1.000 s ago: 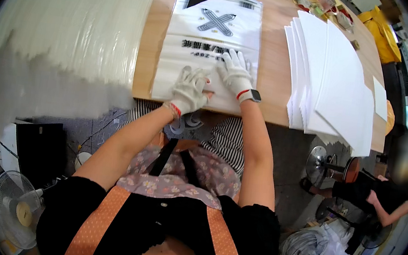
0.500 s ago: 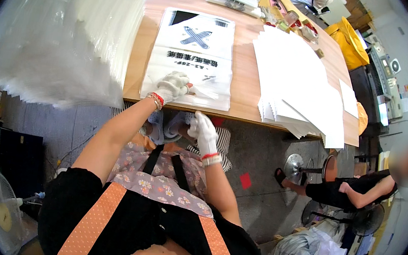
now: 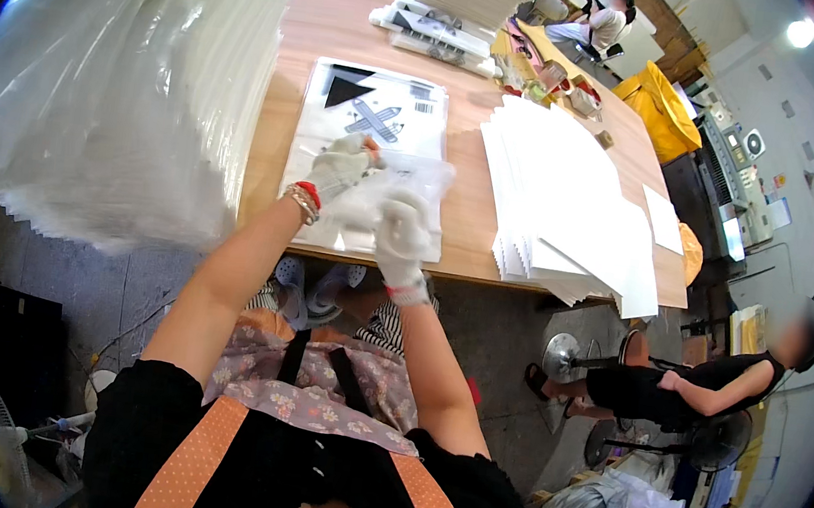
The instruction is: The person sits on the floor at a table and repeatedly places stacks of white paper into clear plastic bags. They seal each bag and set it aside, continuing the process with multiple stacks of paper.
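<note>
Our gloved left hand [image 3: 342,161] curls against clear film [image 3: 426,176] over the pencil-printed packet [image 3: 387,123] on the desk [image 3: 467,171], our blurred right hand [image 3: 404,229] nearby; whether either grips, we cannot tell

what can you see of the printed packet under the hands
The printed packet lies flat on the wooden-looking table: rectangular, white, glossy like plastic, with a black corner triangle, crossed pencils and a barcode. The gloved left hand and blurred right hand hide part of its near half; contact is unclear.
</note>
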Demonstrator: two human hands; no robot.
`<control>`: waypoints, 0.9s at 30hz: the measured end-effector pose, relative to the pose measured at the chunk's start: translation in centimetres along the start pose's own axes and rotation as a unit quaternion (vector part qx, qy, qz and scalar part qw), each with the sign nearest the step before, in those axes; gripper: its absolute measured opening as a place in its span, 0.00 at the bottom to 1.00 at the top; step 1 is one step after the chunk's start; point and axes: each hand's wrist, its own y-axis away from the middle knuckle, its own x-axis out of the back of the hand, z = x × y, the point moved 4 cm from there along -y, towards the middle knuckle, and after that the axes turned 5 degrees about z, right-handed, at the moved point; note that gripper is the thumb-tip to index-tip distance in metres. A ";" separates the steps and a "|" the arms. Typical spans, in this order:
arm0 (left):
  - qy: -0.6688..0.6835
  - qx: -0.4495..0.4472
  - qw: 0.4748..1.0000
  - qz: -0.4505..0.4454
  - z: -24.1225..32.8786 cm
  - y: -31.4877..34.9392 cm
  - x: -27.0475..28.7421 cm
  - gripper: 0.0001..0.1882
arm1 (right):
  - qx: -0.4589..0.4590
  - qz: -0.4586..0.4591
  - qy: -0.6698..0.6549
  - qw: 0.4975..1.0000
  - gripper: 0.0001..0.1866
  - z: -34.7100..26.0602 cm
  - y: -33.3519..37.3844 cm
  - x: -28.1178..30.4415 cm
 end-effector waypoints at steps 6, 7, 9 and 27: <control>0.105 -0.131 0.986 -0.014 10.9 5.7 2.5 0.20 | -0.044 -0.335 0.318 0.886 0.08 5.5 2.8 -6.5; 0.091 -0.166 0.982 -0.008 11.1 5.9 2.1 0.20 | -0.020 -0.285 0.269 0.920 0.08 7.4 5.5 -5.2; -0.107 -0.162 0.981 0.018 11.4 7.3 2.7 0.21 | -0.185 -0.279 0.077 0.939 0.10 6.2 6.0 -1.7; 0.057 -0.210 0.964 -0.151 11.1 15.3 -6.3 0.14 | -0.210 -0.204 0.534 0.794 0.18 16.5 -8.3 25.9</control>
